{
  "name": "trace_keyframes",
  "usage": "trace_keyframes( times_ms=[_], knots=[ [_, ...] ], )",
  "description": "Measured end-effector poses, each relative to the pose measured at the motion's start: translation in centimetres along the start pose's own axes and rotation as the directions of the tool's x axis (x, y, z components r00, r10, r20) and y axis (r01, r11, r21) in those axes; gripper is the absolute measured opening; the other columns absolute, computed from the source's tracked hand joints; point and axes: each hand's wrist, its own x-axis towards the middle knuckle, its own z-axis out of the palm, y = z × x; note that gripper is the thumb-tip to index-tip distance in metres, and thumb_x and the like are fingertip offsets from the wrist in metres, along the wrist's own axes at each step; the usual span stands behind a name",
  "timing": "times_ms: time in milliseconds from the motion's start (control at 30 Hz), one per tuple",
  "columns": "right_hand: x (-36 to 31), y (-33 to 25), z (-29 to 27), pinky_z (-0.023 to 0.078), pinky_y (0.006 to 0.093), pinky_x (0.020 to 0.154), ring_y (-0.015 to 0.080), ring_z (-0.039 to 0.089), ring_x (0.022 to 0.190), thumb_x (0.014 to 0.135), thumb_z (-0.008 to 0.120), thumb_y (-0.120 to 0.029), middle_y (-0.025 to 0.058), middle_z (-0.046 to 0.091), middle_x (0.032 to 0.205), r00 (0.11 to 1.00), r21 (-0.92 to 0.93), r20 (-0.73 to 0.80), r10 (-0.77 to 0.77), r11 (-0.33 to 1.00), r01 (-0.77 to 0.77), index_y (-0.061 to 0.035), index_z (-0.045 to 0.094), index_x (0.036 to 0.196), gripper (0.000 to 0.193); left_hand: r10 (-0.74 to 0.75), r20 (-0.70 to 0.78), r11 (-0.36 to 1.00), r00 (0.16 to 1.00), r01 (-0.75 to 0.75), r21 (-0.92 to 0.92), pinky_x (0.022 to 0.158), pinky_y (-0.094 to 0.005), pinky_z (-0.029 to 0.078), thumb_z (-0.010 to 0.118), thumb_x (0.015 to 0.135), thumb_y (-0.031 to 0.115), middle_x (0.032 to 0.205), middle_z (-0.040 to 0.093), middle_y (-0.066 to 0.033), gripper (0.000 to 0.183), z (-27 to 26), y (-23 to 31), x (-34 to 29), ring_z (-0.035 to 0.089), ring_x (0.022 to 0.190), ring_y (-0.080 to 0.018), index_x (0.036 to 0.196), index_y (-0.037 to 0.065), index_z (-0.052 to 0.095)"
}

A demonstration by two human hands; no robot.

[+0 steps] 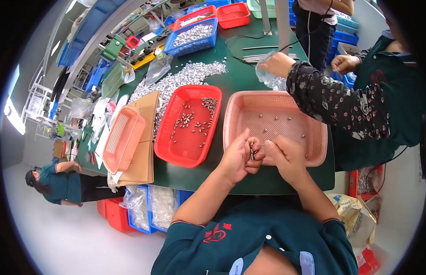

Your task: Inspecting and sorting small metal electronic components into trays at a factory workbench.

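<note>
My left hand (240, 156) is turned palm up, its fingers curled round several small metal parts (252, 151). Close beside it, my right hand (288, 160) is closed, thumb against the bent fingers; whatever it pinches is hidden. Both hands are over the near edge of a pink perforated basket (230, 110), where a few small metal parts (275, 118) lie scattered. To the left, a red basket (163, 133) holds many similar small parts (184, 120), heaped thickest in its far right corner.
A large pile of silvery parts (194, 73) covers the table behind the red basket. An empty-looking pink basket (123, 137) rests on cardboard (142, 156) at left. A co-worker's patterned sleeve (336, 101) reaches across from the right, the hand on a clear plastic bag (270, 80). Metal rods (268, 57) lie beyond.
</note>
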Motion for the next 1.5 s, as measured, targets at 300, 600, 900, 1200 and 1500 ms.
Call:
trace_keyframes(
  times_ms=[300,600,900,1200,1500],
  knots=[
    [-0.4,1.0,-0.5,0.041,0.0284,0.049,0.0153,0.057,0.055,0.083,0.057,-0.009,0.0122,0.056,0.062,0.998,-0.038,0.018,0.064,0.997,-0.064,0.0016,0.056,0.071,0.016,0.067,-0.016,0.982,0.998,-0.069,-0.176,0.041,-0.0197,0.026,0.049,0.09,0.027,0.065,0.042,-0.0002,0.02,-1.1,-1.0,0.4,0.032,0.049,-0.0071,0.084,0.008,0.048],
    [-0.4,0.3,-0.3,0.033,0.0261,0.047,0.0091,0.041,0.051,0.084,0.056,-0.01,0.0048,0.044,0.056,0.997,0.075,-0.072,0.033,0.997,-0.028,0.0012,0.053,0.071,0.018,0.162,-0.069,0.956,0.984,-0.174,-0.237,0.046,-0.0204,0.031,0.055,0.087,0.015,0.072,0.048,-0.0027,0.023,1.2,-1.4,0.4,0.037,0.054,-0.0079,0.103,-0.001,0.053],
    [-0.3,0.6,-0.9,0.038,0.0269,0.047,0.0134,0.051,0.05,0.084,0.058,-0.013,0.0098,0.055,0.059,0.997,0.0,-0.06,0.042,0.999,-0.042,0.0001,0.058,0.073,0.017,0.198,0.094,0.959,0.976,-0.173,-0.224,0.043,-0.0181,0.027,0.054,0.088,0.012,0.08,0.048,-0.0053,0.013,-0.2,-2.0,0.5,0.036,0.055,-0.007,0.097,0.003,0.052],
    [0.1,0.7,-1.9,0.037,0.029,0.046,0.0142,0.049,0.049,0.084,0.058,-0.014,0.0111,0.052,0.057,0.996,-0.072,0.083,-0.015,0.997,0.021,0.0006,0.056,0.069,0.021,0.232,0.012,0.972,0.973,-0.232,-0.027,0.039,-0.0166,0.026,0.056,0.087,0.012,0.074,0.052,-0.0048,0.008,0.2,-1.8,-0.3,0.036,0.049,-0.0049,0.086,0.005,0.055],
    [-0.8,1.3,-0.5,0.035,0.027,0.046,0.0074,0.042,0.051,0.084,0.058,-0.013,0.007,0.046,0.055,0.97,0.23,0.028,0.242,0.943,-0.242,0.0015,0.052,0.065,0.024,0.229,-0.084,0.968,0.97,-0.218,0.126,0.038,-0.0166,0.023,0.057,0.088,0.017,0.066,0.052,-0.0023,0.014,0.7,-1.4,-0.7,0.033,0.045,-0.0031,0.081,0.005,0.055]
  ],
)
